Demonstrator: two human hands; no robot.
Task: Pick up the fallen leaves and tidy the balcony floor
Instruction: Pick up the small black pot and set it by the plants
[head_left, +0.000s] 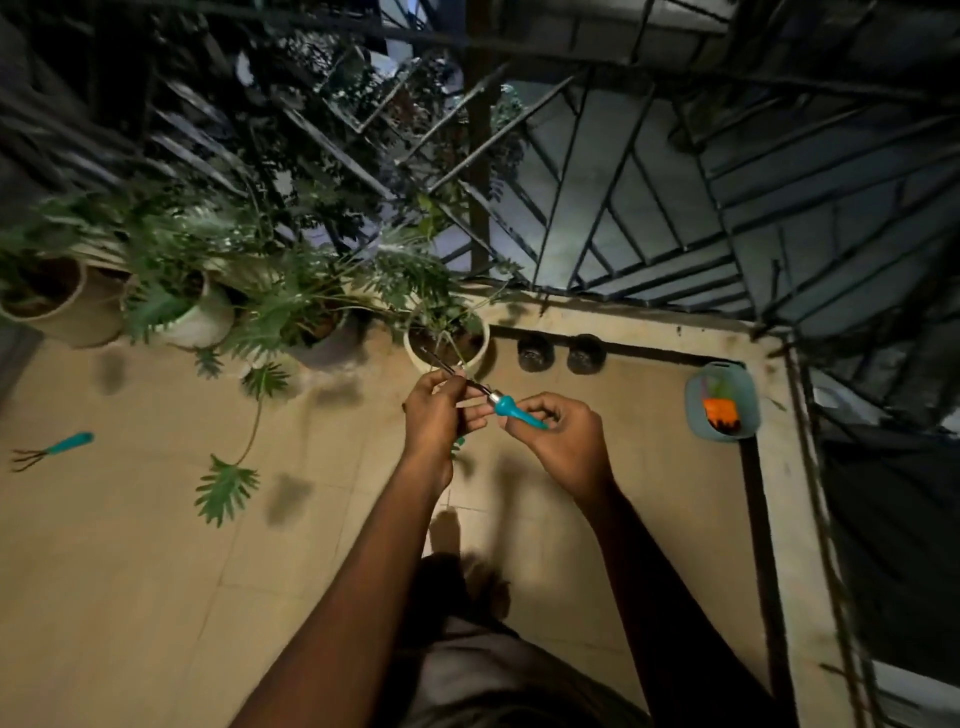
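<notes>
I stand on a tan tiled balcony floor (130, 571) and look down. Both hands are raised at chest height and hold one small garden tool (501, 402) with a teal handle and dark metal prongs. My right hand (558, 441) grips the teal handle. My left hand (439, 415) pinches the metal shaft near the prongs. A large green lobed leaf (224, 488) on a long stalk lies over the floor to the left. A small bit of green shows just below my left hand.
Several potted plants (447, 338) line the railing at the back left. A second teal hand rake (52, 451) lies on the floor far left. A teal basket (722, 400) with an orange item sits in the right corner. Two dark round pots (535, 353) stand by the ledge.
</notes>
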